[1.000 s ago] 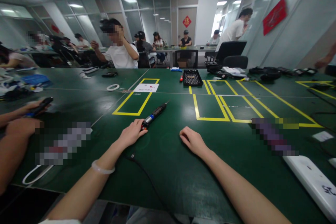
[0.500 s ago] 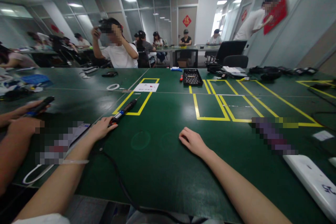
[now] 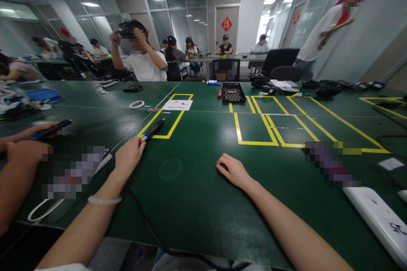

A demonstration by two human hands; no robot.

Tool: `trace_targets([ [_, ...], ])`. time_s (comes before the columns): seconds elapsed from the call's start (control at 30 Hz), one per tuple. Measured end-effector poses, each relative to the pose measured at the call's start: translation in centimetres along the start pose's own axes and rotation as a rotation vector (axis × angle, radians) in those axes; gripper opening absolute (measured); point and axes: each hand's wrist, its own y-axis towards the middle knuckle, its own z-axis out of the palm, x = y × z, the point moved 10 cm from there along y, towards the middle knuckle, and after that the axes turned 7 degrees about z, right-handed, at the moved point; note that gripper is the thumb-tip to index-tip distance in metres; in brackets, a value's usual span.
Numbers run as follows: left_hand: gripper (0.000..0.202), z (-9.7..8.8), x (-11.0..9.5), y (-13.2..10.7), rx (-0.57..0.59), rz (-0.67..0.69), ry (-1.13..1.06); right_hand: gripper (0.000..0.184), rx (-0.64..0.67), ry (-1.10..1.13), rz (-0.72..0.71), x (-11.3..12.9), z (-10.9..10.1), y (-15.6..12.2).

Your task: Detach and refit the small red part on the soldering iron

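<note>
The left hand [image 3: 129, 156] has its fingers wrapped round the rear of a dark electric screwdriver [image 3: 154, 129] with a blue band, its slim bit pointing far and slightly right. The tool's front part reaches over the near end of the left yellow tape outline [image 3: 174, 126]; whether it touches the green tabletop [image 3: 197, 207] is hard to tell. A black cable [image 3: 144, 216] curves from beneath the left wrist towards the near edge, and a pale bracelet [image 3: 104, 200] circles that forearm.

The right hand [image 3: 233, 169] rests on the tabletop, well apart from the screwdriver, its fingers loosely bent inward; their undersides are hidden, so I cannot tell whether they are fully closed.

Beyond the screwdriver, a white printed sheet [image 3: 177, 105] lies across the tape outline, with a white ring [image 3: 136, 104] to its left. Farther right stands a black tray [image 3: 233, 100] of small parts, a red item [image 3: 219, 93] just beside it. At near right lies a white power strip [image 3: 375, 220]. On the left, a co-worker's hand grips another dark tool [image 3: 52, 129].
</note>
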Motion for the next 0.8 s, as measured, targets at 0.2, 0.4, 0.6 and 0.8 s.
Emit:
trace_targets([
  [0.2,0.034,-0.2,-13.9,-1.3,0.061,0.376,-0.593,0.013,-0.007,0.143,0.053,-1.2,0.0,0.1],
  [0.4,0.036,1.4,-26.1,-5.6,0.366,0.659,-0.857,0.025,0.009,0.392,0.062,-0.9,-0.6,-0.1],
  [0.6,0.047,4.7,-28.1,-7.0,0.591,0.618,-1.097,0.015,0.057,0.404,0.015,-0.1,-0.3,-0.2],
  [0.8,0.034,5.4,-27.0,-6.6,0.502,0.553,-1.204,0.010,0.013,0.429,0.092,-1.3,-0.2,0.1],
])
